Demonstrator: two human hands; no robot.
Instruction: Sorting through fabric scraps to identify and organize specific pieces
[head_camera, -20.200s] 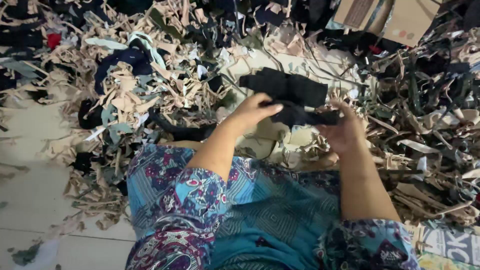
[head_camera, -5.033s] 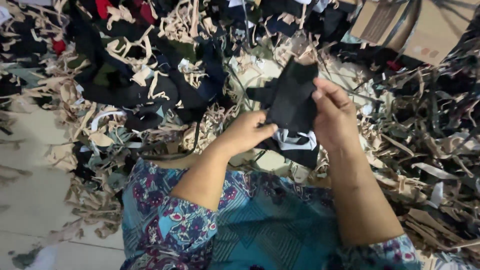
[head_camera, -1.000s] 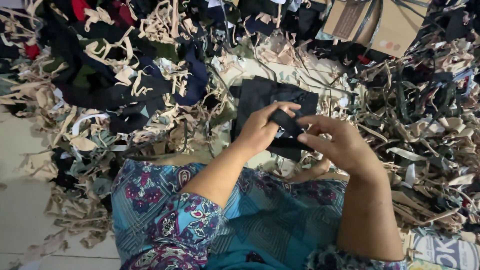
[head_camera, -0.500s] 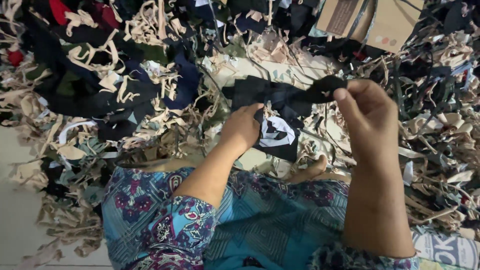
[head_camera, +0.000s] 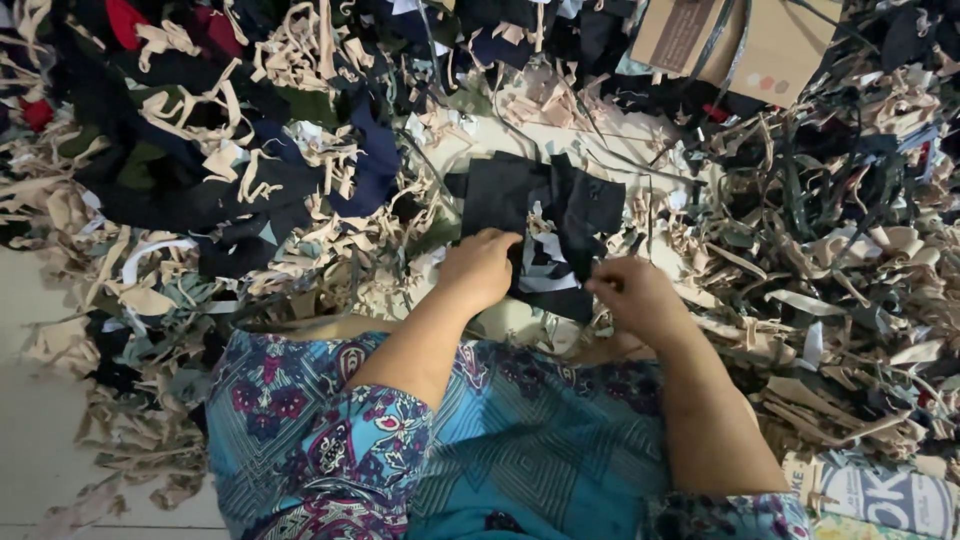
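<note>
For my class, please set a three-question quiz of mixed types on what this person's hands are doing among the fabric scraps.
1. True or false: both hands are on the black cloth pieces.
2. Multiple choice: What lies at the top right, beyond the scraps? A) a cardboard box B) a metal bucket C) a wooden stool
3. Short answer: What colour are most of the thin strips heaped around the person?

Key
1. True: the left hand presses on their near edge and the right hand pinches their lower right edge.
2. A, the cardboard box.
3. Beige.
</note>
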